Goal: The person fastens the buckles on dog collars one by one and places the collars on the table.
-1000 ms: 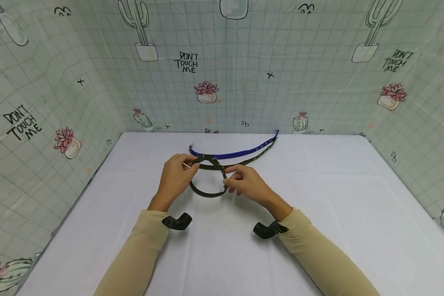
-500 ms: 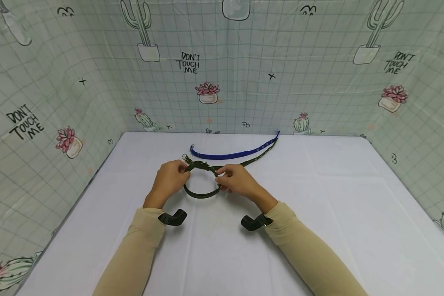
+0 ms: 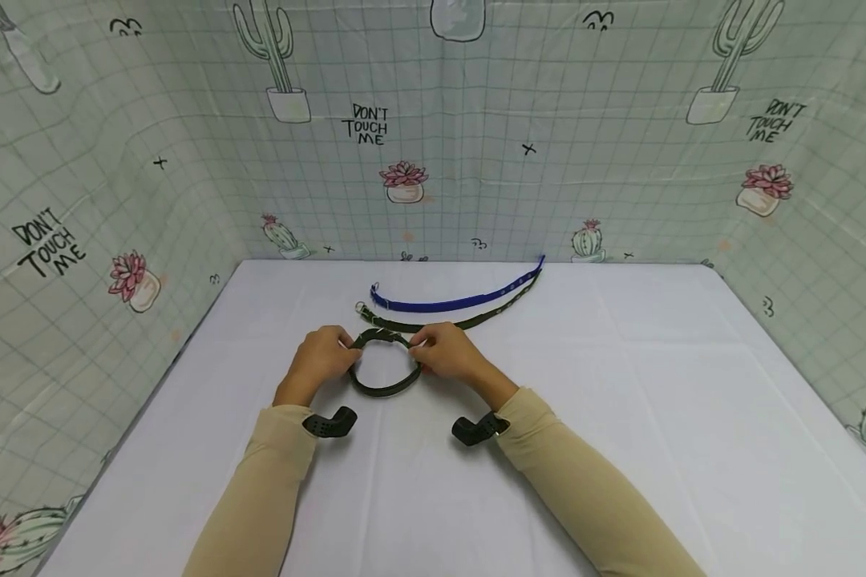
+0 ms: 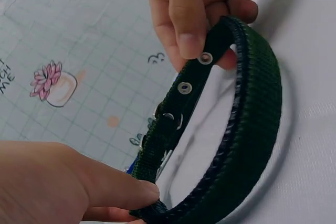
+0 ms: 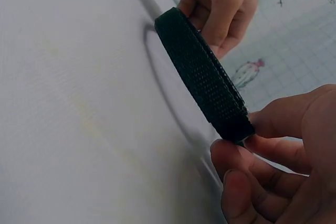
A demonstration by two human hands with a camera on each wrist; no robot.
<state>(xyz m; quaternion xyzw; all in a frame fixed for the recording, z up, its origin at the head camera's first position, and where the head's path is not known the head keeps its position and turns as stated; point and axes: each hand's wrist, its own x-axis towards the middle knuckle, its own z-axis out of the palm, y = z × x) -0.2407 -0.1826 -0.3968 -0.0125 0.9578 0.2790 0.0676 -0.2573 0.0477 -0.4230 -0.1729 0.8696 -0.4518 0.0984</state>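
A dark green collar [image 3: 382,392] is fastened into a loop, held just in front of me over the white table. My left hand [image 3: 317,365] pinches its left side between thumb and fingers. On the opposite side, my right hand [image 3: 451,353] pinches the strap. The left wrist view shows metal eyelets and a buckle along the far part of the collar [image 4: 257,114], with the left thumb [image 4: 131,190] on the strap. From the right wrist, the woven outer face of the collar [image 5: 202,77] shows, raised above its shadow on the cloth.
Beyond the hands, a blue collar [image 3: 440,306] lies stretched out in a shallow curve. A second green collar [image 3: 501,308] lies alongside it, nearer to me, partly behind the right hand. A patterned grid curtain [image 3: 469,192] stands along the white table's [image 3: 621,385] far edge.
Both hands have drawn the looped collar toward me and slightly left, away from the two lying collars. The ring end of the lying green collar has come into view.
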